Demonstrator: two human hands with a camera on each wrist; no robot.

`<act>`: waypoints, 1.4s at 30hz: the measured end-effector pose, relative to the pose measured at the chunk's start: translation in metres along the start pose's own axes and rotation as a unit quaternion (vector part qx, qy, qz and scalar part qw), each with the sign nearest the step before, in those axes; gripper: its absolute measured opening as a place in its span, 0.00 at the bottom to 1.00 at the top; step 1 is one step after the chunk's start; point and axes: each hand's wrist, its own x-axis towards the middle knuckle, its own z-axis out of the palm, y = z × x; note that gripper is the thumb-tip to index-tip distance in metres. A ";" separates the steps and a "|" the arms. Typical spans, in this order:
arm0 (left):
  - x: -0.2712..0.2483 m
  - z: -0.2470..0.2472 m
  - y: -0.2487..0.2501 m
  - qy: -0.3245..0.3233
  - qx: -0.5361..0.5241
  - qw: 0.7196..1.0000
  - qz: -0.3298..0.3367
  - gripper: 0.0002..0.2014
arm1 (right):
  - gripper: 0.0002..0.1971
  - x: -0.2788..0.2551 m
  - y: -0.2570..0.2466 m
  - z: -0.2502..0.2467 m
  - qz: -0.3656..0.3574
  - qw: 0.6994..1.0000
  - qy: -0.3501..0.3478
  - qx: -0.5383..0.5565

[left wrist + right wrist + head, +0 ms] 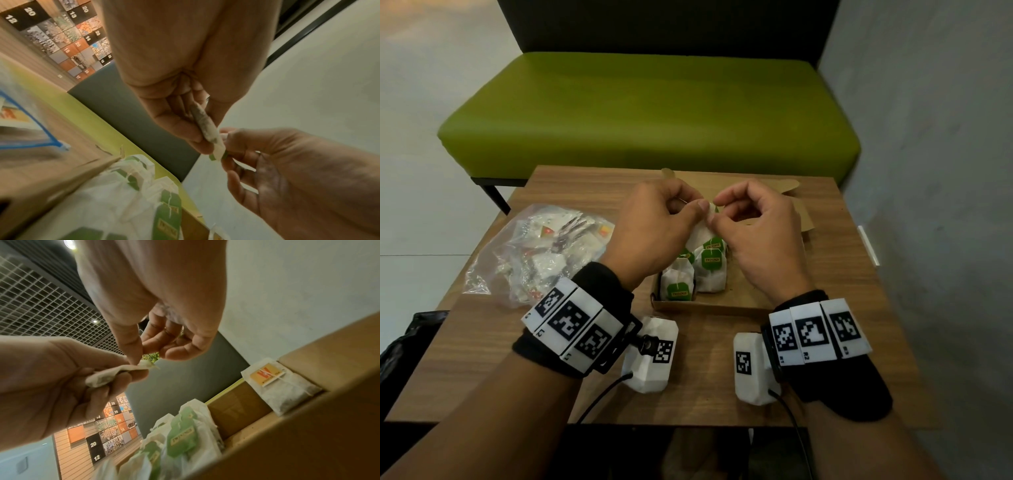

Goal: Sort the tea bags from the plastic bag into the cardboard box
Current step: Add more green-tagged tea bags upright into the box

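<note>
Over the open cardboard box, both hands work on one white tea bag with a green tag. My left hand grips the bag's body between thumb and fingers. My right hand pinches the bag's green-tagged end; in the right wrist view its thumb and forefinger meet at the paper's edge. Several green-tagged tea bags stand in the box's left part, and one yellow-tagged bag lies in another compartment. The clear plastic bag of mixed tea bags lies left of the box.
Everything sits on a small wooden table. A green bench stands behind it and a grey wall runs along the right. A black bag sits at the table's left front corner. The box lid folds back toward the bench.
</note>
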 end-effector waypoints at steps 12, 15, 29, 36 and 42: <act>-0.002 -0.004 0.001 -0.070 -0.117 0.990 -0.036 0.05 | 0.05 -0.002 0.000 -0.002 -0.008 0.999 -0.037 -0.018; -0.003 -0.005 0.001 -0.090 -0.145 0.984 -0.043 0.05 | 0.07 0.000 0.001 -0.004 -0.002 0.999 -0.038 -0.014; -0.002 -0.001 -0.004 -0.060 -0.134 0.989 -0.033 0.03 | 0.03 -0.006 0.009 -0.009 0.158 0.978 -0.109 0.084; 0.002 -0.022 -0.018 -0.037 0.014 0.997 -0.072 0.11 | 0.03 -0.005 0.005 -0.025 0.215 0.957 -0.186 0.055; -0.004 -0.020 -0.031 -0.111 0.143 0.976 -0.125 0.11 | 0.05 -0.010 0.014 -0.024 0.214 0.918 -0.300 -0.148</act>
